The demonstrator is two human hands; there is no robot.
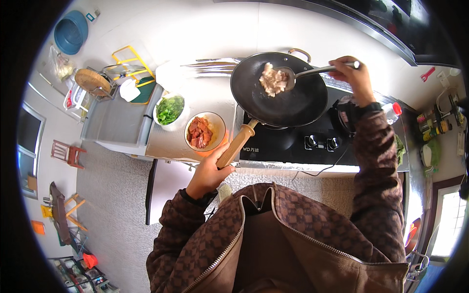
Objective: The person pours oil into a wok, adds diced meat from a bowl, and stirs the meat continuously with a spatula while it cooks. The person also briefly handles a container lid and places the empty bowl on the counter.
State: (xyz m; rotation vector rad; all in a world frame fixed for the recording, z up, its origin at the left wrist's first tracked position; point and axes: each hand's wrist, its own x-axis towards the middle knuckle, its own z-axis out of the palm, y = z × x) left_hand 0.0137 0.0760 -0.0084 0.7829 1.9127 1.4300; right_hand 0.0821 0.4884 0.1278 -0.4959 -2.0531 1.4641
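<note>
My left hand [209, 171] is closed round the wooden handle [236, 146] of a black wok [304, 104]. In my right hand [350, 75] is the metal handle of a spatula or ladle [317, 70], whose head is inside the wok. Against that head, left of the wok's middle, lies a small heap of pale, browned meat pieces [272, 81]. Just left of the wok stands a bowl [222, 126] with reddish meat chunks [199, 132]. Beside it, farther left, a white bowl [176, 126] holds chopped green vegetables [170, 109].
Under the wok is a black gas stove [289, 144] with two knobs. A clear bottle with a red cap [394, 111] stands near my right forearm. At the left are a round wooden board [91, 82], a glass lid and a yellow rack [136, 55]. A range hood [366, 31] hangs above.
</note>
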